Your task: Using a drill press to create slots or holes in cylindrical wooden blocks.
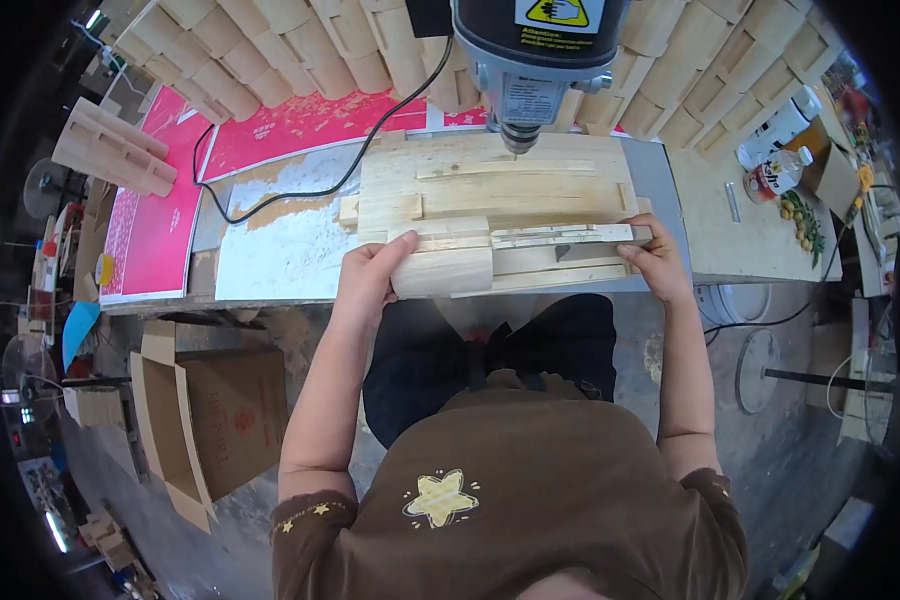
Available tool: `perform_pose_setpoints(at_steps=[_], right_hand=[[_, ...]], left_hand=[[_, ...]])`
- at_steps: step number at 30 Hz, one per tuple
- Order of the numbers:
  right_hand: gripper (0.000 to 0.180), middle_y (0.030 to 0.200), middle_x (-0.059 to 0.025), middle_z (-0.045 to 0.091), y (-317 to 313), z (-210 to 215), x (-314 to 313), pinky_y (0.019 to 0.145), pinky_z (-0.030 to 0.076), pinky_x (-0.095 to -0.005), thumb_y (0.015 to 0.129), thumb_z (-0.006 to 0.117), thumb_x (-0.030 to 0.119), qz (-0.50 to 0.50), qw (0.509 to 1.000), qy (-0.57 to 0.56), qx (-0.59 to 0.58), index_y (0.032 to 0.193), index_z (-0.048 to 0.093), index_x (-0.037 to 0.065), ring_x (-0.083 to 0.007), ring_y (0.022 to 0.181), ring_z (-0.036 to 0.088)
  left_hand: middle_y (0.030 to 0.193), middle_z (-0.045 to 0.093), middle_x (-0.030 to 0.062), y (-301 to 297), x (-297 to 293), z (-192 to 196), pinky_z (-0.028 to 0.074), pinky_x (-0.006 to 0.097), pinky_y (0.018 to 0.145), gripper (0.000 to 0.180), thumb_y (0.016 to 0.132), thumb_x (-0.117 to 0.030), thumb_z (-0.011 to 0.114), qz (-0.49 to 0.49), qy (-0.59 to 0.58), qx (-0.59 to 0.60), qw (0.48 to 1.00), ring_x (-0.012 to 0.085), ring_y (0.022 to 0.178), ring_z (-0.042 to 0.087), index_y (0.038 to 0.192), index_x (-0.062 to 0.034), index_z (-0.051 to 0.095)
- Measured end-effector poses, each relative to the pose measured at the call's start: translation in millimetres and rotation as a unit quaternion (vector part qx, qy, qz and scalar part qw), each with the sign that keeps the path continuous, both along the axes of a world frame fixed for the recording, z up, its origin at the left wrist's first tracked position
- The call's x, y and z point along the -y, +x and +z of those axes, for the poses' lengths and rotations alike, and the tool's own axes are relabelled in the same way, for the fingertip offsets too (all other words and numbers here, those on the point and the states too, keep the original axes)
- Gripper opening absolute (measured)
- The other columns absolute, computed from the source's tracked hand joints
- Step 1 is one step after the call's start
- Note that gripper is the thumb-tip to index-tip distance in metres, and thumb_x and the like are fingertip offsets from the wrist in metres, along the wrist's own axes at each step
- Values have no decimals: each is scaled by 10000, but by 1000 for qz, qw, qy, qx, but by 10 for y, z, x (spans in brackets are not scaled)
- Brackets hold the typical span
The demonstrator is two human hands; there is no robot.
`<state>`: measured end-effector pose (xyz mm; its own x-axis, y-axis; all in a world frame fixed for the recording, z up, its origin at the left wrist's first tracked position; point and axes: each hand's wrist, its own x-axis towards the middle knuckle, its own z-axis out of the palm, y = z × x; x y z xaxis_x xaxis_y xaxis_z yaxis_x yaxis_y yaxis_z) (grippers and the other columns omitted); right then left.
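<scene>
My left hand (372, 272) is closed round the left end of a rounded pale wooden piece (445, 272), thumb on top. Out to the right of that piece runs a long narrow strip (562, 237) with a pale, marked top. Its right end is pinched between the thumb and fingers of my right hand (656, 258). Whether the strip sits inside the wooden piece or only against it, I cannot tell. Both lie along the near edge of a wooden board jig (500, 205) with thin battens. Above the jig hangs a drill press head (530, 85), its chuck (519, 137) pointing down.
Rows of similar slotted wooden pieces (300, 45) stand along the back. A few more (118, 148) stand at the left on pink sheeting (158, 240). A black cable (370, 135) loops over the bench. At right are a bottle (778, 172) and a ruler (733, 202); a cardboard box (232, 410) stands below left.
</scene>
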<state>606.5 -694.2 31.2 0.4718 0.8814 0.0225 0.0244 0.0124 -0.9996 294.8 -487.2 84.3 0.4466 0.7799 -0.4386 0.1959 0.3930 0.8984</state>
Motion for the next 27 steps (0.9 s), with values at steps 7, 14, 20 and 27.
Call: perform_pose_setpoints(at_steps=[7,14,20,27], right_hand=[[286,937,8,553,73,68,-81,761,441,-233,777,658,-3,-15,999,0,37,1029,538,62,-77,870,531],[269,943,6,533,165,93,-106,764,439,-232,783,654,3,6,999,-24,30,1020,536,53,-76,870,529],[261,947,-3,553,-9,145,-202,756,441,-236,789,651,5,29,998,-30,50,1017,532,53,-72,861,532],[292,914,-5,555,-80,41,-178,681,433,-213,779,668,20,-9,979,-22,201,1032,526,58,-70,819,524]], left_hand=[[568,517,-3,206,-176,-225,292,197,414,367,762,-377,695,-3,2,69,998,54,448,407,706,-28,596],[586,534,9,262,-178,13,314,188,431,408,740,-404,708,-42,27,-38,998,60,460,419,722,-11,601],[611,535,11,494,20,-211,363,201,463,390,747,-361,725,-75,20,23,997,70,498,447,791,9,610],[982,575,110,378,348,-460,479,285,732,608,608,-99,818,-56,309,87,945,170,810,547,1130,-5,520]])
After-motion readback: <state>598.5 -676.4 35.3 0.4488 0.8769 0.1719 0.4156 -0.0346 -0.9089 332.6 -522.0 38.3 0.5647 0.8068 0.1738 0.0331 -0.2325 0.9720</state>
